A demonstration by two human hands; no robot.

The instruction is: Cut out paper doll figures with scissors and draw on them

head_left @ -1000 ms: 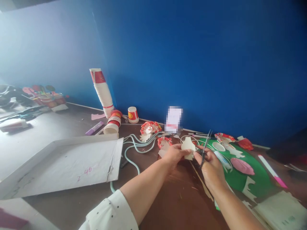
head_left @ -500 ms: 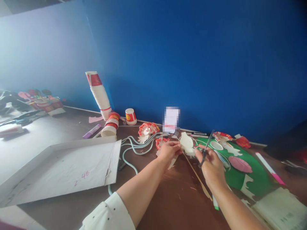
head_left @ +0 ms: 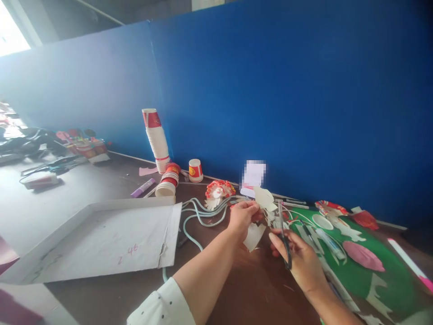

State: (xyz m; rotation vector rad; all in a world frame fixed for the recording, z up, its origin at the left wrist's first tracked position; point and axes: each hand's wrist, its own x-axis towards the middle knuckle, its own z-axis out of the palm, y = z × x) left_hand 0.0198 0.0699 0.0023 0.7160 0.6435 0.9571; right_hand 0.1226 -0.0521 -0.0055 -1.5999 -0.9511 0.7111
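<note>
My left hand (head_left: 244, 217) pinches the lower left edge of a cream paper cutout (head_left: 264, 198) between thumb and fingers. Below that hand a second cream paper piece (head_left: 254, 235) shows; whether it hangs or lies on the table I cannot tell. A pair of dark-handled scissors (head_left: 285, 243) is in my right hand (head_left: 299, 259), blades pointing up and apart from the cutout. Small white scraps (head_left: 275, 219) show between the hands. A red and white flower cut from a paper cup (head_left: 218, 193) lies beyond my left hand.
At left sits a shallow white box lid (head_left: 101, 239), with a pale blue cable (head_left: 194, 230) beside it. Stacked paper cups (head_left: 157, 140) stand by the blue partition (head_left: 270, 90). A green mat (head_left: 355, 239) at right bears a pink oval (head_left: 363, 256) and paper pieces.
The view has swung left, so the table things appear farther right. My right hand has drawn the scissors lower, toward me. My left hand still holds the cutout, now tilted.
</note>
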